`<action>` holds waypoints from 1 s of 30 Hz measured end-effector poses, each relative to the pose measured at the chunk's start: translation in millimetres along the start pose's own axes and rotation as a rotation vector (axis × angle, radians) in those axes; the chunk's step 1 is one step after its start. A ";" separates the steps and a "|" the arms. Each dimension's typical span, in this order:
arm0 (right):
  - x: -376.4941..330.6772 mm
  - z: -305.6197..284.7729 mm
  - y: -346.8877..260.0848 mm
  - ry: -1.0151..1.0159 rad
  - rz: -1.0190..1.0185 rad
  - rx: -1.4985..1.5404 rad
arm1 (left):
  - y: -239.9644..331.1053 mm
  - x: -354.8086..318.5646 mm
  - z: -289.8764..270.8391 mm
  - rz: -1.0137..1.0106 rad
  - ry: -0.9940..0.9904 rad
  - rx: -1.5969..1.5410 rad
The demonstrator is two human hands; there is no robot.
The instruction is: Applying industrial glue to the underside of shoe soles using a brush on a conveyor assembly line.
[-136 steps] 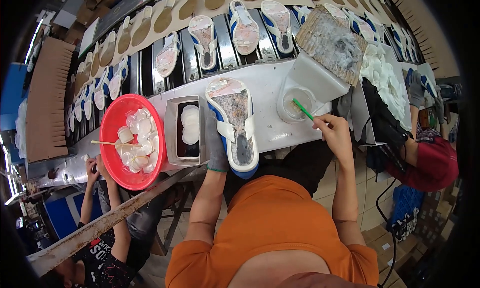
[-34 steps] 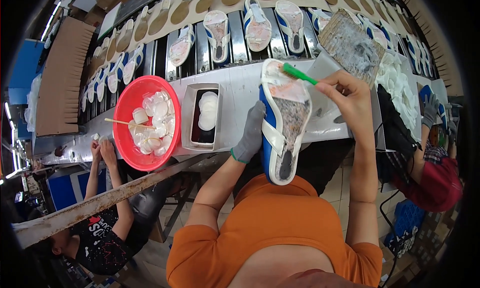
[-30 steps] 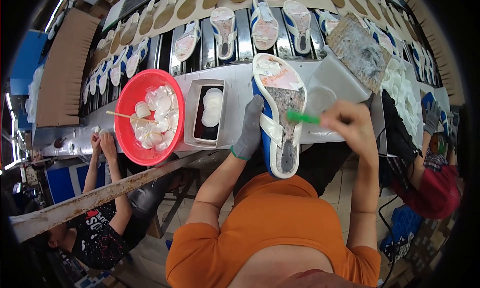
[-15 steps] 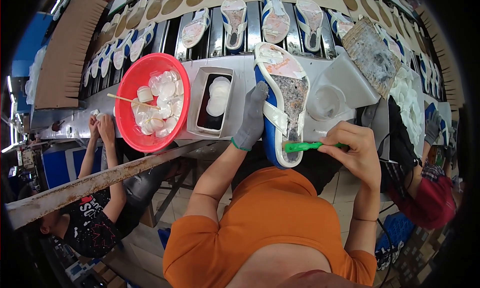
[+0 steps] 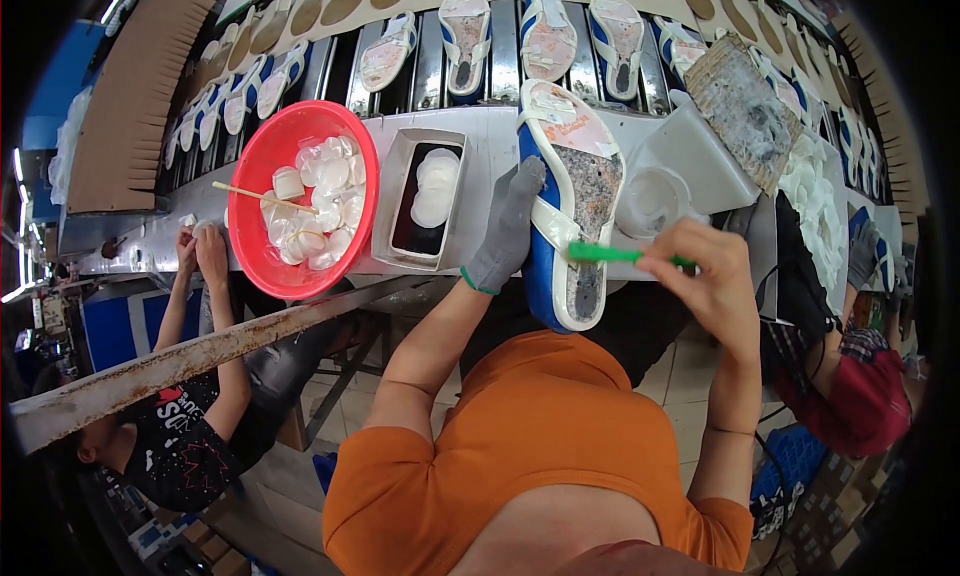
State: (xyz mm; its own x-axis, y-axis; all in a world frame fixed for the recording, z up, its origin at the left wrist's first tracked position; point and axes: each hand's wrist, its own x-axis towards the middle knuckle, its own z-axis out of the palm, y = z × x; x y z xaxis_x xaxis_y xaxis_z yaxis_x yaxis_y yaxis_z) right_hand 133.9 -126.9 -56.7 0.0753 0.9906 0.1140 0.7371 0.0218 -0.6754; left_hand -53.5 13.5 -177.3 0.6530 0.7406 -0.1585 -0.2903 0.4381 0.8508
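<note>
In my gloved left hand (image 5: 507,226) is a blue and white thong sandal (image 5: 591,191), gripped by its left side with the toe end pointing away from me. Its speckled grey footbed faces up, with a pale pink patch near the toe. Between the fingers of my bare right hand (image 5: 712,276) is a slim green brush (image 5: 612,254), like a toothbrush. The brush's head lies over the sandal beside the white strap, above the heel part. Its bristles are hidden, so contact is hard to judge.
A red basin (image 5: 371,176) of clear round discs and a white tray (image 5: 455,251) with several more stand left of the sandal. Right of it are a translucent tub (image 5: 712,166) and a fuzzy woven pad (image 5: 745,106). Sandals line the roller conveyor (image 5: 425,76); people sit on both sides.
The brush has gone from near the heel up toward the strap, with my right hand rising alongside. The sandal has shifted slightly to the right and turned a little in my left hand.
</note>
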 end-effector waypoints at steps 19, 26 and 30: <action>-3.2 5.2 -29.0 -0.066 -0.224 0.066 | 18.3 9.2 9.9 0.086 0.128 -0.042; 3.0 4.5 -24.6 -0.106 -0.274 0.045 | 24.5 9.1 12.9 0.021 0.109 -0.225; 5.3 3.7 -19.6 0.026 -0.297 0.183 | 17.9 13.4 7.8 0.032 0.096 -0.349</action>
State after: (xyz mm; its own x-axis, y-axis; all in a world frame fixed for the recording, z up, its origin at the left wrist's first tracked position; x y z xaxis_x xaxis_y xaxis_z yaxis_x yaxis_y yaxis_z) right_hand 117.3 -121.6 -45.6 -0.1053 0.9338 0.3420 0.5972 0.3344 -0.7290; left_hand -44.5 27.3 -160.2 0.5759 0.7940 -0.1947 -0.5420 0.5491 0.6362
